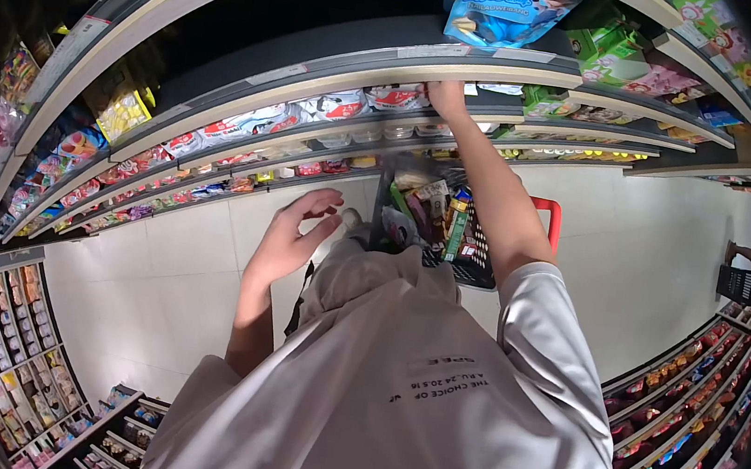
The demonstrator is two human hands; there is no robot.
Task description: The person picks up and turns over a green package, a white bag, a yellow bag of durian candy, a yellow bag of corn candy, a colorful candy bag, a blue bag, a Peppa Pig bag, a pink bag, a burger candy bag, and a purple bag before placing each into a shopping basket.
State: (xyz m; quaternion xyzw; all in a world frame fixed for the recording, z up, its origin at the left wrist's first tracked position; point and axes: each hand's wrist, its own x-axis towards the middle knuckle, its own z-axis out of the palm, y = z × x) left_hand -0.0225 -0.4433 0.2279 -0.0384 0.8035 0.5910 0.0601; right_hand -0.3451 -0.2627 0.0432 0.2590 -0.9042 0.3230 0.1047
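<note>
My right hand (449, 100) reaches in under a shelf edge, next to red and white packets (397, 97). Its fingertips are hidden behind the shelf lip, so I cannot see whether they grip anything. In front of my body hangs my left hand (296, 232), with fingers loosely bent, thumb apart and nothing in it. Between the shelf and my legs, on the floor, stands a black shopping basket (476, 273) with a red handle (546, 220). Several packaged goods lie inside, among them a green and yellow packet (457, 223).
Shelves of bagged snacks curve across the front. A large blue bag (508, 12) rests on an upper shelf, beside green bags (605, 45). More stocked racks stand at the lower left (18, 359) and lower right (691, 414). Pale floor tiles (642, 239) run between them.
</note>
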